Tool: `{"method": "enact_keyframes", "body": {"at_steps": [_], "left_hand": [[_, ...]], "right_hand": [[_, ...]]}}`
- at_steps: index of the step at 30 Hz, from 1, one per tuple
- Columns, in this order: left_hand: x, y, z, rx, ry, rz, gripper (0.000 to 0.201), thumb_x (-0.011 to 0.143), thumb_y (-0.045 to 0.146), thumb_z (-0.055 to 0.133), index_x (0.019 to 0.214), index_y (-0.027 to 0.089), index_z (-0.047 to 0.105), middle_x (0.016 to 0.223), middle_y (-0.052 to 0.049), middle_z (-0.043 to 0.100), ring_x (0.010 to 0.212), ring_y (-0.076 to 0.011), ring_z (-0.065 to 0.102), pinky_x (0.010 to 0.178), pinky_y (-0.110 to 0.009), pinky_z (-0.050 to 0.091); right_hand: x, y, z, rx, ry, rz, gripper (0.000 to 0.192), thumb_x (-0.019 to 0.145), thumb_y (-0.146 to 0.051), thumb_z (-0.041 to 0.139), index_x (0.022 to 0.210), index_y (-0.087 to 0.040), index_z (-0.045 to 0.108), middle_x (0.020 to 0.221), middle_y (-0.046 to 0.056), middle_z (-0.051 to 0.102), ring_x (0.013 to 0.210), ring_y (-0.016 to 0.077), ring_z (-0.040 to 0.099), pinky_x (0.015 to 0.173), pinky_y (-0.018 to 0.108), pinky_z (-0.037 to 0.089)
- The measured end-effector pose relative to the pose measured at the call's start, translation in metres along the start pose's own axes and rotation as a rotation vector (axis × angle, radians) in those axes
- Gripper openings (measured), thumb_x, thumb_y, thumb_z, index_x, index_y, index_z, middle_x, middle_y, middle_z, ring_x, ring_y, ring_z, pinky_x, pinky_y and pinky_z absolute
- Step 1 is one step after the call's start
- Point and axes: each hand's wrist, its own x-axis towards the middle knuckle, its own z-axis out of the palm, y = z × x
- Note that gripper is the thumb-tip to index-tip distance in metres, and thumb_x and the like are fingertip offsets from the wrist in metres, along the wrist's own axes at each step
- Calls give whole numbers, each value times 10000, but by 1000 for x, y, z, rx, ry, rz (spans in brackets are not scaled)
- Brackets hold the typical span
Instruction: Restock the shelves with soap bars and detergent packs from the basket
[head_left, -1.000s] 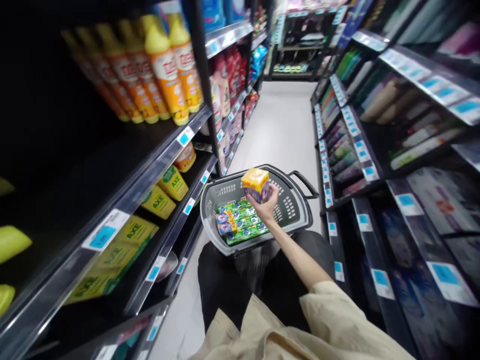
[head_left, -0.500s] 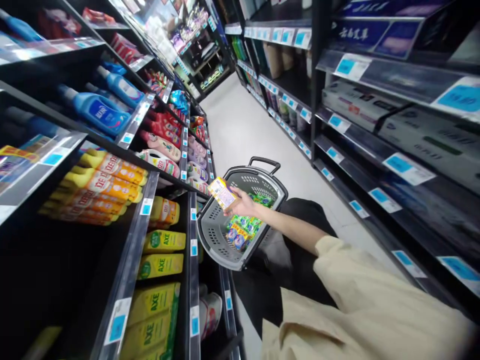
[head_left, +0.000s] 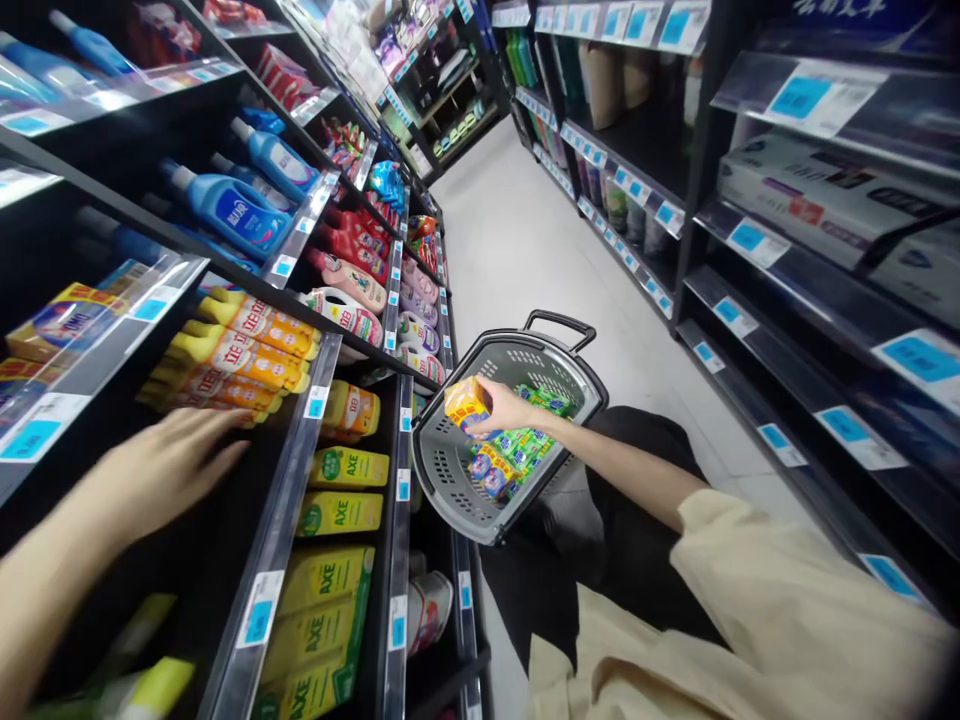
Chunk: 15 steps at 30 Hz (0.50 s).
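Observation:
My right hand (head_left: 510, 408) grips a small yellow and purple box (head_left: 466, 404) over the grey shopping basket (head_left: 450, 470), which rests on my lap. Green and blue packets (head_left: 517, 450) lie inside the basket. My left hand (head_left: 161, 470) reaches into the left shelf with its fingers spread, holding nothing. Its fingertips are close to the lying yellow and orange bottles (head_left: 240, 350).
Shelving lines both sides of a narrow aisle. On the left are blue detergent bottles (head_left: 225, 205), pink bottles (head_left: 349, 280) and yellow AXE packs (head_left: 341, 510). On the right stand boxed goods (head_left: 802, 195) behind blue price tags. The pale floor (head_left: 540, 240) runs ahead.
My left hand has come into view and reached into the left shelf. My right hand has lowered the box a little toward the basket. The view has swung left.

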Motion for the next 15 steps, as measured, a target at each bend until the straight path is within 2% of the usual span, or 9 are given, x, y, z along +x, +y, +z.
{"method": "enact_keyframes", "body": {"at_steps": [2,3,5,7,8,10,12,13,15], "left_hand": [[28,40,32,-133,55,42,624,1054,620,332,1445,202,582,1382,-84,687,1291,-299,635,1178,-525,465],[44,66,49,-234,67,52,585,1028,588,421,1464,230,579,1436,-104,661,1333,-319,620,1193,-515,467],[77,125,81,-474,67,36,618,992,525,545,1532,224,529,1531,-156,587,1426,-365,551,1218,-539,440],[108,184,108,-742,39,-8,838,903,547,711,1603,168,447,1600,-219,501,1477,-428,484,1228,-575,406],[121,210,121,-897,51,-46,953,835,545,803,1617,154,423,1623,-236,466,1498,-441,456,1251,-568,373],[143,253,144,-1209,123,-140,1184,654,468,966,1629,127,385,1633,-267,433,1514,-452,431,1276,-538,334],[160,278,165,-1390,212,-313,1320,538,379,1027,1638,123,344,1605,-273,457,1518,-459,419,1282,-535,314],[165,283,175,-1439,222,-387,1356,501,343,1037,1639,124,333,1572,-269,493,1496,-458,446,1270,-536,330],[170,280,193,-1532,191,-494,1365,464,302,1041,1625,129,343,1494,-250,569,1412,-438,537,1221,-531,399]], "right_hand": [[-3,2,4,57,-33,53,698,605,-472,998,1133,-197,633,1085,59,745,999,275,714,911,406,616],[-4,3,8,132,-28,93,668,653,-523,969,1135,-201,637,1069,60,748,966,266,722,881,395,624],[-6,6,19,285,22,174,595,811,-672,810,1144,-212,633,1028,67,750,906,254,735,821,386,638],[-8,11,28,355,91,208,577,920,-746,631,1185,-233,607,1074,78,748,956,257,738,844,396,641],[-9,14,32,329,138,194,586,919,-748,628,1211,-242,585,1136,83,739,1024,264,730,901,412,633],[-10,19,33,198,231,149,684,812,-689,789,1264,-246,532,1259,91,704,1170,286,686,1058,466,575],[-10,24,30,49,272,145,850,652,-582,940,1289,-231,499,1280,105,689,1220,319,658,1145,534,510],[-10,25,27,16,247,162,898,609,-543,967,1300,-221,494,1265,111,691,1212,330,660,1148,558,503],[-10,26,23,100,123,211,935,610,-499,974,1352,-210,484,1284,127,686,1201,326,674,1120,557,531]]}}
